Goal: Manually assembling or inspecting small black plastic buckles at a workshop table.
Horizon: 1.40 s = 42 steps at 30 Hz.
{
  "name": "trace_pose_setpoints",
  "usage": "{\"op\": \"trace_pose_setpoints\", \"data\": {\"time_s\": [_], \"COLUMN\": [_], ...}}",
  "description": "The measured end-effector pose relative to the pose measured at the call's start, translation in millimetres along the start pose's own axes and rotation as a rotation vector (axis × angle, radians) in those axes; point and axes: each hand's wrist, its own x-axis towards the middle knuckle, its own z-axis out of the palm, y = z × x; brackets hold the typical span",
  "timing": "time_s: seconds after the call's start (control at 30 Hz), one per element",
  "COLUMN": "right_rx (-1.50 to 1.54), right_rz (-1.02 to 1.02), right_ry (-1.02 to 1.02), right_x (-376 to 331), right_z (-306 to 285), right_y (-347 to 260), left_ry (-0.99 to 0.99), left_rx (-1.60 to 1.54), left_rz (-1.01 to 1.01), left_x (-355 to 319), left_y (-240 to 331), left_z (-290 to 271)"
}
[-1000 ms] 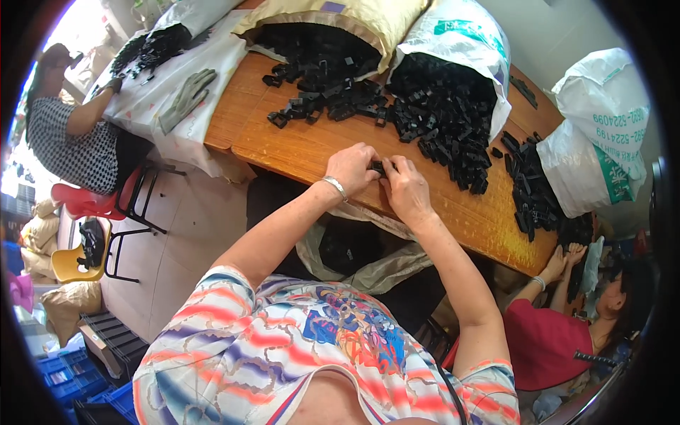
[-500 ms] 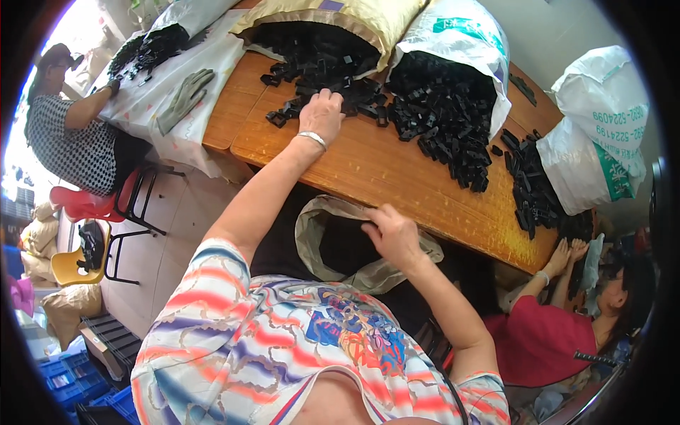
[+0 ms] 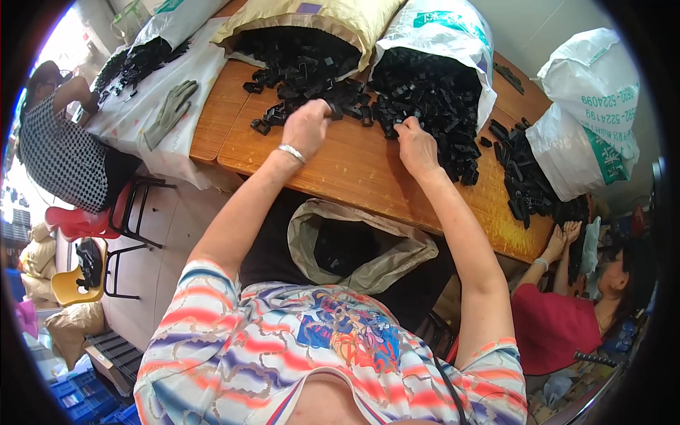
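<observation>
My left hand (image 3: 308,127), a bracelet on its wrist, is closed around a small black plastic part at the edge of a heap of black parts (image 3: 304,85) spilling from a tan sack (image 3: 333,18). My right hand (image 3: 416,145) rests with bent fingers on the black parts (image 3: 432,106) pouring out of a white sack (image 3: 453,32); whether it grips one I cannot tell. Both hands lie over the wooden table (image 3: 340,166). Below the table's near edge, in front of my lap, an open beige bag (image 3: 354,244) holds dark parts.
Another white sack (image 3: 588,113) with black parts (image 3: 520,177) lies at the right, where a person in red (image 3: 559,319) reaches up. At the left a person in a checked top (image 3: 60,152) sits beside a white-covered table with grey gloves (image 3: 170,110). Red and yellow stools (image 3: 78,248) stand on the floor.
My right hand has risen from the beige bag under the table edge to the pile by the white sack. My left hand has stayed at the tan sack's heap.
</observation>
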Motion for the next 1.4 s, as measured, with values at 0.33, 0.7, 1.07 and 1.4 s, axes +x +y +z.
{"op": "trace_pose_setpoints", "data": {"time_s": [0.33,0.7,1.07,1.4], "right_rx": [0.169,0.388,0.537,0.421], "right_rz": [0.137,0.226,0.273,-0.018], "right_ry": [-0.236,-0.123,-0.087,-0.055], "right_x": [-12,-47,-49,-31], "right_z": [-18,-18,-32,-22], "right_y": [-10,-16,-18,-39], "left_ry": [-0.337,-0.476,-0.377,-0.352], "left_rx": [-0.292,-0.123,-0.133,-0.256], "left_rz": [-0.160,-0.078,0.047,-0.079], "left_x": [-22,-21,-34,-35], "left_y": [65,62,61,56], "left_z": [12,28,25,29]}}
